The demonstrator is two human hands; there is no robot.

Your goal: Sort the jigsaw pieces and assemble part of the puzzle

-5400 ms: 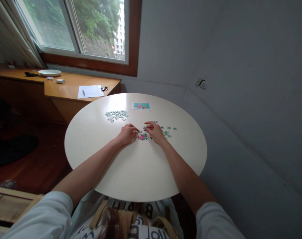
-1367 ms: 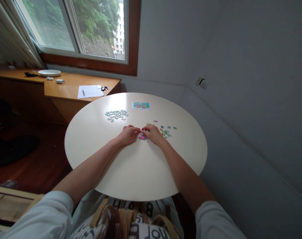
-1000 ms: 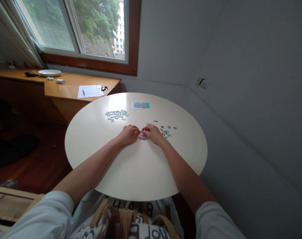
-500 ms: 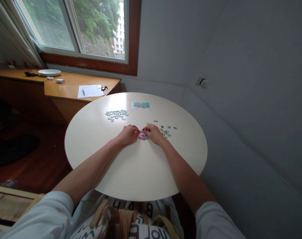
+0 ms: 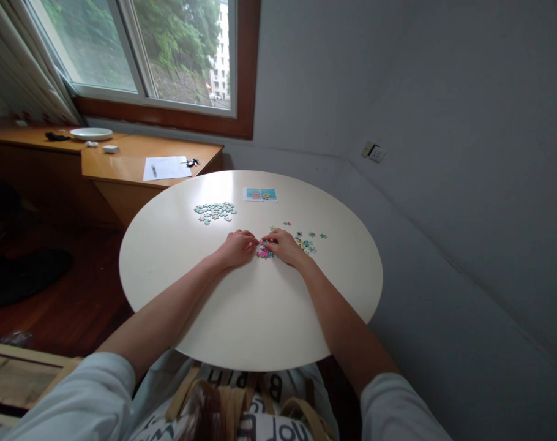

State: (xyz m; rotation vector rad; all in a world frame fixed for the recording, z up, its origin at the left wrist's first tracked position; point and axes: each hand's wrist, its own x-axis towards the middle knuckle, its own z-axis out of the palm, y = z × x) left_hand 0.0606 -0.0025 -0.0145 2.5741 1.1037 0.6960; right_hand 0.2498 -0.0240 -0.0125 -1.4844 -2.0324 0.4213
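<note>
Both my hands rest on the round white table point(image 5: 260, 318), meeting over a small joined patch of pink and teal puzzle pieces point(image 5: 262, 250). My left hand point(image 5: 236, 247) has its fingers curled and its fingertips pressed at the patch's left edge. Pinched at the patch's upper right edge are the fingers of my right hand point(image 5: 284, 245). What either hand grips is too small to make out. Loose coloured pieces point(image 5: 307, 241) lie just right of my right hand.
A pile of pale teal pieces point(image 5: 215, 212) lies at the far left of the table, and a small reference picture point(image 5: 260, 195) lies near the far edge. Behind stands a wooden desk point(image 5: 122, 165) with paper point(image 5: 166, 168), keys and a white plate point(image 5: 92, 133) under the window.
My right hand has drawn in from the loose pieces to the joined patch and stayed there. In the last second both hands barely move.
</note>
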